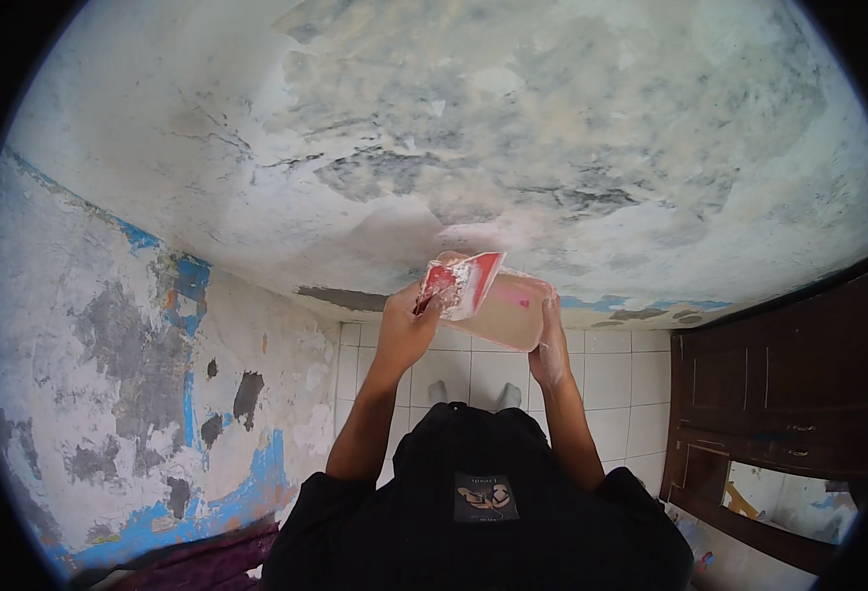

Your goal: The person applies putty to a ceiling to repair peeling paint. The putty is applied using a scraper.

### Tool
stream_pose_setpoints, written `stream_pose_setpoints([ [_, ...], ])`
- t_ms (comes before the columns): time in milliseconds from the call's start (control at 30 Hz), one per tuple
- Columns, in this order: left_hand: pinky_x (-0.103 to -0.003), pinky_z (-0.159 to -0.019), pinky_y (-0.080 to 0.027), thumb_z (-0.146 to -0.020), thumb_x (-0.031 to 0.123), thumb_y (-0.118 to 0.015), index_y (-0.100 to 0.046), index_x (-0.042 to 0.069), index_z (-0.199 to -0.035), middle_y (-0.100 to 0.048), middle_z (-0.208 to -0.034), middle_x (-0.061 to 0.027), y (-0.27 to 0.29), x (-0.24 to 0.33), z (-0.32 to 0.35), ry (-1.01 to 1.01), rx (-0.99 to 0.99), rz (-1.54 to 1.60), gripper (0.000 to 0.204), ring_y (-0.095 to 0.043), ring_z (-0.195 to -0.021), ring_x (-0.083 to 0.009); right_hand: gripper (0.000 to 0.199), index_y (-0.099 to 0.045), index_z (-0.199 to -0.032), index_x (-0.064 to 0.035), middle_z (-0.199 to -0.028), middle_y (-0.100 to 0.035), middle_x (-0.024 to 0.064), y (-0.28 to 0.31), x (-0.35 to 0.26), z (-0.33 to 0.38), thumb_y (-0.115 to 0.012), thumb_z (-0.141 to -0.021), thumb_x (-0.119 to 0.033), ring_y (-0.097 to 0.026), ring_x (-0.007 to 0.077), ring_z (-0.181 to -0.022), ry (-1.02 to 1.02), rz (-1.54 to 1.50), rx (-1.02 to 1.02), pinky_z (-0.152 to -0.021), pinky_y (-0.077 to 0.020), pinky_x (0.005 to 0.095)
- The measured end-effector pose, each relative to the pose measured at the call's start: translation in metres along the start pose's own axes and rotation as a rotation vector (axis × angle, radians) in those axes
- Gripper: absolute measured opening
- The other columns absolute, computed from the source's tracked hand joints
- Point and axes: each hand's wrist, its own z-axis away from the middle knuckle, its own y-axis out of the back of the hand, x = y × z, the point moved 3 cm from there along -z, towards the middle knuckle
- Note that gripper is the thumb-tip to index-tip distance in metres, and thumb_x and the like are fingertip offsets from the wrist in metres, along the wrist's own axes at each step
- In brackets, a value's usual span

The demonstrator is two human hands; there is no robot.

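Observation:
In my left hand (pixel 409 323) is a red putty scraper (pixel 482 280) smeared with white paste, my fingers closed round its grip. The scraper is over a shallow, see-through plastic tray (pixel 509 327) with rounded corners and a whitish film. My right hand (pixel 551 347), dusted with white, grips the tray by its right side. Both are held out in front of my chest, close to the patchy wall (pixel 513 118). The scraper hides the tray's left part, and whether it touches the tray I cannot tell.
A second wall (pixel 128 364) with peeling blue and grey patches rises at the left. Dark wooden cabinet (pixel 749 379) stands on the right. Below me is a white tiled floor (pixel 606 394) with my feet on it. Purple cloth (pixel 212 561) lies at the lower left.

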Motion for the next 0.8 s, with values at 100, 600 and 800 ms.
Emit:
stream_pose_setpoints([
  [100,-0.027,-0.087,-0.052,-0.101,0.01,-0.064,-0.069,-0.004,-0.117,-0.072,-0.106,-0.0035,-0.009,-0.009,0.0,0.138,0.007,0.203,0.021,-0.063,-0.095,-0.0076,0.059,-0.035,-0.148,-0.0112,-0.141,-0.047,0.0085,0.006,-0.003,-0.001,-0.04,-0.108,-0.055,-0.044,0.0205,-0.135,0.026,0.007,-0.011,-0.113,-0.0385,0.039],
  [600,-0.037,-0.103,-0.052,-0.099,0.0,-0.059,-0.065,-0.003,-0.13,-0.067,-0.129,-0.0169,-0.089,0.018,0.002,-0.133,0.095,0.01,0.031,-0.065,-0.119,-0.0232,0.054,-0.038,-0.148,-0.0116,-0.144,-0.047,0.0058,0.097,-0.022,0.012,-0.043,-0.109,-0.048,-0.042,0.0201,-0.137,0.071,-0.069,0.112,-0.115,-0.0346,0.0389],
  [800,-0.053,-0.113,-0.041,-0.085,-0.01,-0.059,-0.065,0.002,-0.135,-0.059,-0.142,-0.0218,-0.183,0.037,-0.026,-0.932,0.374,-0.429,0.052,-0.056,-0.132,-0.044,0.053,-0.038,-0.148,-0.0113,-0.146,-0.047,0.0072,0.184,-0.036,0.035,-0.043,-0.109,-0.046,-0.045,0.0214,-0.137,0.139,0.001,0.2,-0.114,-0.0376,0.0398],
])
